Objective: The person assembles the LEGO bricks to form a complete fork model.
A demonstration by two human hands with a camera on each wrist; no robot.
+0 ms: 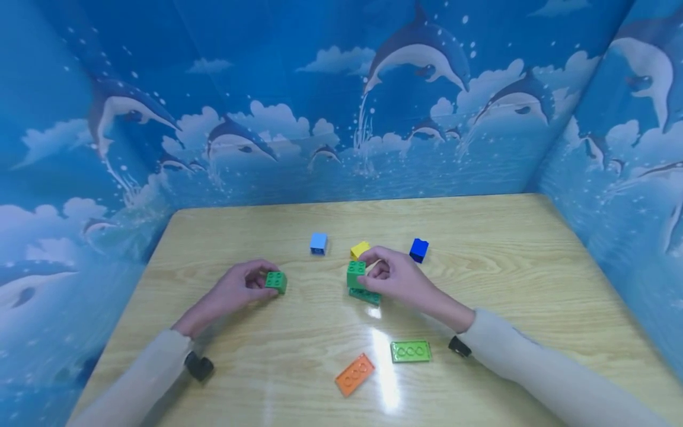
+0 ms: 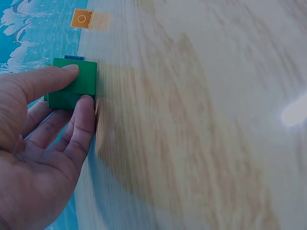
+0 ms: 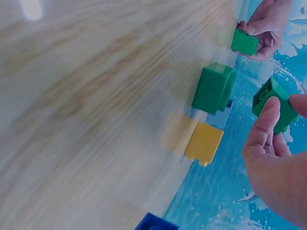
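I work on a pale wood table, its far edge at 12 o'clock along a blue dolphin wall; similar cloth rises at both sides. Taking the clock from the green brick pinched in my right hand, a green block sits below it, apart in the right wrist view. At 9, my left hand pinches another green brick; whether that touches the wood I cannot tell. The light blue brick stands near 10, the yellow brick at 12, the dark blue brick past 2. An orange plate lies at 6, a lime plate at 5, glare between. Wood stretches between my hands and from the dark blue brick towards the right edge at 3.
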